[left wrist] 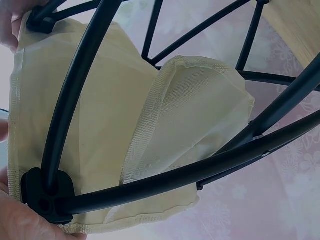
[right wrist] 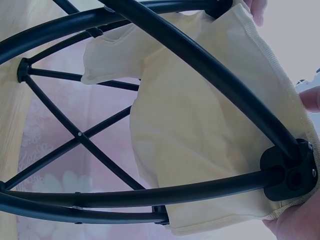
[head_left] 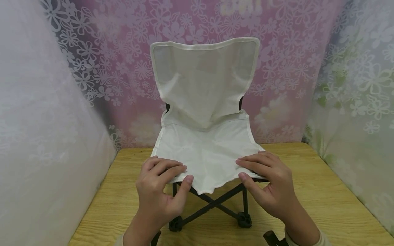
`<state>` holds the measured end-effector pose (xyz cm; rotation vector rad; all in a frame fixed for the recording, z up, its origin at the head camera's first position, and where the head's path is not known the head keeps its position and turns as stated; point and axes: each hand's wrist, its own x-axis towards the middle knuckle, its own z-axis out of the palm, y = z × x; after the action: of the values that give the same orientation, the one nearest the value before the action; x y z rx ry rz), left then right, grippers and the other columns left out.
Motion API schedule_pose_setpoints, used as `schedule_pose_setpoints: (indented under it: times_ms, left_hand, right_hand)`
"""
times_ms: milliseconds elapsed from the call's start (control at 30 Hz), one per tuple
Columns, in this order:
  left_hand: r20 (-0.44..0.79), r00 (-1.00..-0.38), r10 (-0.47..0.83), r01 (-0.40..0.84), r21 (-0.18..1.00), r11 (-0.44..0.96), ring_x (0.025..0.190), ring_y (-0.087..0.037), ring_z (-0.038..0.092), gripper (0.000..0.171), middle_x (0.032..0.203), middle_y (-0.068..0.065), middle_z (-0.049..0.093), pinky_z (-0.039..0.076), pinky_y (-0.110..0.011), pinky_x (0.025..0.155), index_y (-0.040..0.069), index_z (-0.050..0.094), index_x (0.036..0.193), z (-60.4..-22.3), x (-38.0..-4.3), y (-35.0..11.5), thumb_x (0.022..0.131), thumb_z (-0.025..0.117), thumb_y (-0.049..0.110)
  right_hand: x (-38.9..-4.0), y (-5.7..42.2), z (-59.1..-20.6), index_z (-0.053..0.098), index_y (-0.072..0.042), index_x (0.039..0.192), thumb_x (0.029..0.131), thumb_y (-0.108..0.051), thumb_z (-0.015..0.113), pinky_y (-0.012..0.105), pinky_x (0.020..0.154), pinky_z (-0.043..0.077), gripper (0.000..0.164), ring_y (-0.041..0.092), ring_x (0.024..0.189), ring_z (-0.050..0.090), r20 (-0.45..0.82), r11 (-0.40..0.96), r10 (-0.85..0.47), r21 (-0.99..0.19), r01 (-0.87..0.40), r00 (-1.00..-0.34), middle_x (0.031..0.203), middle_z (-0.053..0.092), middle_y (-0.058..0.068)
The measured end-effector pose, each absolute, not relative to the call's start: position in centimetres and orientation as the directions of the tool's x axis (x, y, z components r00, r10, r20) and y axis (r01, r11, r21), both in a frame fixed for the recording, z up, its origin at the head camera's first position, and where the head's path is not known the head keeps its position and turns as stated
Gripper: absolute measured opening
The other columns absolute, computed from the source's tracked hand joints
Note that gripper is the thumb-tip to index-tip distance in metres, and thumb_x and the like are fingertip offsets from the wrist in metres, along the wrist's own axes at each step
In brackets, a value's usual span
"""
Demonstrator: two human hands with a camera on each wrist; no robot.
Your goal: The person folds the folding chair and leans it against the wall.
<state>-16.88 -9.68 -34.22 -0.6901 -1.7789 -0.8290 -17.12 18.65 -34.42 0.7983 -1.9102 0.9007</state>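
A small folding chair with a white fabric seat [head_left: 200,147] and backrest [head_left: 206,75] stands facing me on a black tube frame [head_left: 212,204]. My left hand [head_left: 161,186] rests on the seat's front left corner, fingers lying over the cloth and thumb at the front edge. On the front right corner, my right hand [head_left: 271,182] lies the same way. Both wrist views look from underneath: the left one shows a black corner bracket [left wrist: 47,196] beside that hand, and the right one a matching bracket [right wrist: 289,171]. Between the hands, the front edge of the cloth sags.
The chair stands on a wood-grain table [head_left: 117,205]. A pink flowered curtain [head_left: 123,68] hangs behind it, with a pale sheet [head_left: 46,136] at the left and a flowered one [head_left: 360,102] at the right. Crossed legs end in black feet [head_left: 244,219].
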Motion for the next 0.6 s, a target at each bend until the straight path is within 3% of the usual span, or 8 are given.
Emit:
schedule_pose_setpoints:
  times_ms: [600]
  left_hand:
    - [0.953, -0.293, 0.072, 0.781, 0.195, 0.594, 0.085, -0.026, 0.066, 0.025, 0.088, -0.001, 0.080, 0.051, -0.044, 0.084, 0.013, 0.083, 0.084, -33.24, -16.70, -8.92, 0.095, 0.070, 0.031]
  right_hand:
    - [-17.15, 18.07, -33.47, 0.086, -0.013, 0.106, 0.096, -0.027, 0.074, 0.022, 0.095, 0.047, 0.021, 0.021, 0.093, 0.067, 0.898, 0.538, -0.184, -0.247, -0.806, -0.399, 0.099, 0.080, 0.001]
